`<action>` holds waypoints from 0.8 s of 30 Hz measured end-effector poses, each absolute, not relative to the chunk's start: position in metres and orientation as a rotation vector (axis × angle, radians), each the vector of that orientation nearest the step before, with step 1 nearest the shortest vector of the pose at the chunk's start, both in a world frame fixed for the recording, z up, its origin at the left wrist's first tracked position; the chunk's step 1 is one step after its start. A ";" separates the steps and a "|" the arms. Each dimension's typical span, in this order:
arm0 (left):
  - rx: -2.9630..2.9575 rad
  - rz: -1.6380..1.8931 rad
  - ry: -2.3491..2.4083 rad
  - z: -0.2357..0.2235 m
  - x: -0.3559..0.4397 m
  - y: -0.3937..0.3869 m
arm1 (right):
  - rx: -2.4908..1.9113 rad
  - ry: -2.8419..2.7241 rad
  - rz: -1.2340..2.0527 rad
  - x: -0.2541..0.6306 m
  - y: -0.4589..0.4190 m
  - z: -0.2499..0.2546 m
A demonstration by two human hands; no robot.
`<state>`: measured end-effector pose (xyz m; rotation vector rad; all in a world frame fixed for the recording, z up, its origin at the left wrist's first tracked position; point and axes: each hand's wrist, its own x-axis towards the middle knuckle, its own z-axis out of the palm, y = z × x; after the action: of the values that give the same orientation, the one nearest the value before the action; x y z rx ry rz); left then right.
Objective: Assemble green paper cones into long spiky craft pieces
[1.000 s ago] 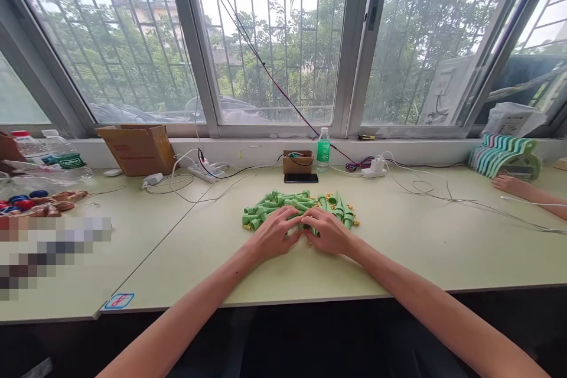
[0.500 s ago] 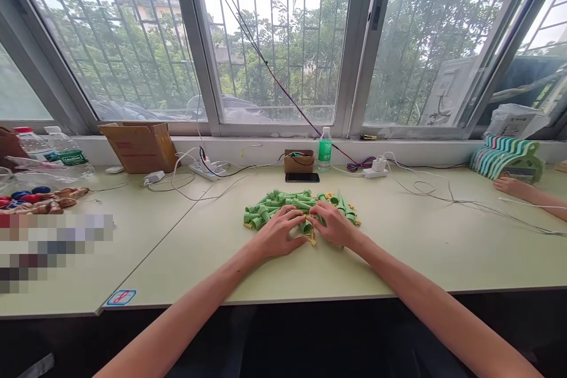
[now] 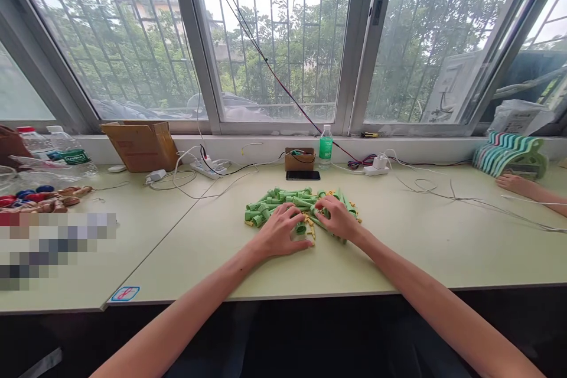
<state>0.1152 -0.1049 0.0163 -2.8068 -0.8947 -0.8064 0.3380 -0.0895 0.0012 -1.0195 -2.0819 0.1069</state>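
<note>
Left hand [image 3: 280, 231] lies spread, thumb apart, inward from the tabletop [image 3: 443, 236] front edge. Right hand [image 3: 336, 220] curls over green pieces [image 3: 305, 202] (grip: can't tell).

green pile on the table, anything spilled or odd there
Mildly: the green pieces lie jumbled, pointing every way, with small yellow pieces mixed in, some between the left hand and right hand. No damage shows at this size.

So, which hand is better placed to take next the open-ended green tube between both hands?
Probably the left hand: its spread thumb and fingers lie beside that green tube, while the right hand is farther off, across the yellow pieces.
</note>
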 end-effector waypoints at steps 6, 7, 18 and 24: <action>-2.783 -0.811 -0.921 0.018 0.113 -0.103 | -1.049 -2.043 0.078 0.343 -0.083 -0.002; -2.782 -0.815 -0.924 0.017 0.112 -0.102 | -1.051 -2.038 0.076 0.344 -0.082 -0.002; -2.738 -0.882 -0.958 0.016 0.111 -0.100 | -1.063 -2.014 0.104 0.344 -0.084 0.001; -2.735 -0.889 -0.948 0.016 0.110 -0.099 | -1.082 -2.015 0.081 0.345 -0.084 0.000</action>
<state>0.1104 -0.0994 0.0162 -2.7352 -0.9477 -0.8888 0.3446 -0.0838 0.0004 -1.0816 -2.0150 0.0814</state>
